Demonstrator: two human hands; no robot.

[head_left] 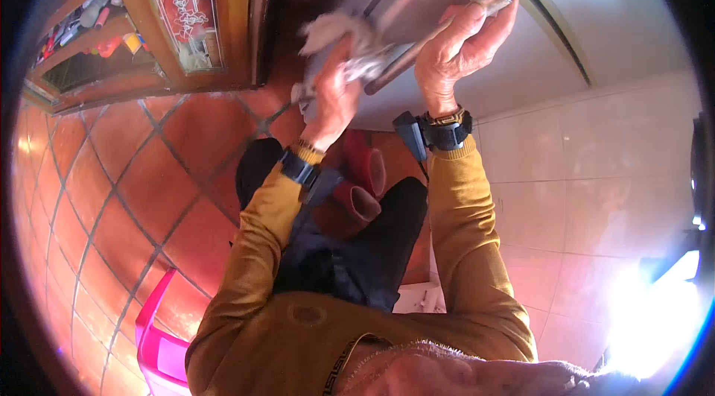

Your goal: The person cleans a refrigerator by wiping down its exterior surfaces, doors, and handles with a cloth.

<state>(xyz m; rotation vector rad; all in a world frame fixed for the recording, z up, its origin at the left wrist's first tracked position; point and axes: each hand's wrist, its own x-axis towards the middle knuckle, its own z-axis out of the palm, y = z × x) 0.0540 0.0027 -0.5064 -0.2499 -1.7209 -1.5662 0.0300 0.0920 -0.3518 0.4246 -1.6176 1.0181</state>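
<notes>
My left hand [334, 98] is closed on a white cloth [339, 31], blurred by motion and bunched around the fingers. The cloth lies close to the lower end of a long metal bar [402, 67], in front of a grey-white panel [514, 61]. My right hand [462, 46] is wrapped round the upper part of the bar, and its shiny round end [493, 0] sticks out past the fingers. Whether the bar is fixed to the panel I cannot tell. Both wrists wear dark straps.
A wooden cabinet [231, 8] with glass panes and small items inside stands at the left. Red boots [365, 165] are by my legs on the tiled floor [134, 172]. A pink plastic chair [160, 344] is at lower left. Pale wall tiles [551, 195] line the right side.
</notes>
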